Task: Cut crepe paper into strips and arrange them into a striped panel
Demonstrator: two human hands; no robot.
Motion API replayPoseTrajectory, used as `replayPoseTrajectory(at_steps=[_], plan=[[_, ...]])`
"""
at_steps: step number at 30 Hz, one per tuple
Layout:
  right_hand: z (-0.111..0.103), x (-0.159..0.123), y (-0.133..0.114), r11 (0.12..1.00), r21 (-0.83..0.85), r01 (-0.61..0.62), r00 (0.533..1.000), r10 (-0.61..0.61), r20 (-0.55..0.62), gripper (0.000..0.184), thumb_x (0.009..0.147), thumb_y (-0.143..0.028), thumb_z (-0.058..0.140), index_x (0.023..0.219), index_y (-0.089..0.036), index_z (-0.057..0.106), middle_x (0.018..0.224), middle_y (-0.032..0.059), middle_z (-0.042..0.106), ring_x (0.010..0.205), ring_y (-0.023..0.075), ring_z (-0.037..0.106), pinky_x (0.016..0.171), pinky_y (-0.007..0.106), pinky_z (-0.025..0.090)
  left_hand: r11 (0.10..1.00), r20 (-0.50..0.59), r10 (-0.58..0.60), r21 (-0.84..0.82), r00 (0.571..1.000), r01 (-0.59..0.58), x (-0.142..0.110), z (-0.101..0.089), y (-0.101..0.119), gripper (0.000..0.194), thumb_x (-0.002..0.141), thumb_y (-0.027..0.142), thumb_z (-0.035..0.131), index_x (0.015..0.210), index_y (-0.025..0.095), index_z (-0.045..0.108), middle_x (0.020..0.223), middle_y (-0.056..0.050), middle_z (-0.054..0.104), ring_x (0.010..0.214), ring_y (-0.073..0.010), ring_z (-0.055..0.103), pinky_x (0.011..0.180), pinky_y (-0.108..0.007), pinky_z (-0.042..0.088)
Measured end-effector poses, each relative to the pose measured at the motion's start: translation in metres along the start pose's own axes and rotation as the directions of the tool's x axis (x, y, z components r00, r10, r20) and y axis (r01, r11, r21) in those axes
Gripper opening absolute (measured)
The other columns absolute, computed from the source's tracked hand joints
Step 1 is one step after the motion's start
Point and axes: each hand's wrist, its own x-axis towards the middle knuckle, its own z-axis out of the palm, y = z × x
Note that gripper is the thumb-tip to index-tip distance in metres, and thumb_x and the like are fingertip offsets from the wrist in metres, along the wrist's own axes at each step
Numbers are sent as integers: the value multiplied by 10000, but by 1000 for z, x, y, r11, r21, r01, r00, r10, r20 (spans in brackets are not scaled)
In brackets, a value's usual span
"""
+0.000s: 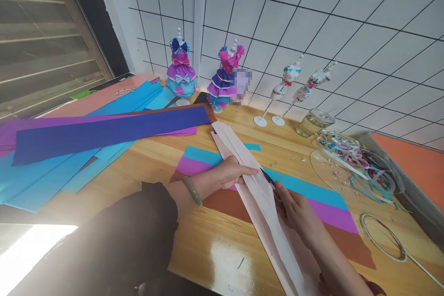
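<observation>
A long, pale pink sheet of crepe paper (256,194) runs diagonally across the table, folded lengthwise. My left hand (231,172) is closed on it near the middle, thumb stretched along the top. In my right hand (293,206) is a pair of scissors (267,177); their dark blades meet the paper just past my left thumb, while the handles are mostly hidden by my fingers. Beneath the pink paper lie a light blue strip (305,182), a purple strip (333,216) and a brown strip (354,245), side by side.
More paper strips, topped by a dark blue one (114,132), are piled at left. Two small dressed mannequins (181,71) and two bare-stand ones (286,81) stand by the tiled wall. A glass jar (314,122), tangled ribbons (364,162) and a wire coil (383,238) sit right.
</observation>
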Motion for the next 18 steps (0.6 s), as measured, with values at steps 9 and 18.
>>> replayPoseTrajectory(at_steps=[9, 18], plan=[[2, 10, 2, 999, 36, 36, 999, -37, 33, 464, 779, -643, 338, 599, -215, 337, 514, -66, 226, 479, 92, 185, 424, 237, 137, 1000, -3, -9, -1, 1000, 9, -1, 1, 0, 418, 406, 182, 831, 781, 99, 664, 807, -97, 688, 779, -216, 637, 765, -378, 499], [3, 11, -9, 999, -42, -1, 1000, 0, -18, 507, 724, -699, 355, 566, -220, 312, 505, -59, 230, 478, 97, 186, 433, 242, 132, 1000, 26, -7, 18, 1000, 6, 0, -1, -2, 400, 439, 176, 818, 808, 138, 666, 821, -66, 685, 807, -209, 626, 764, -391, 480]])
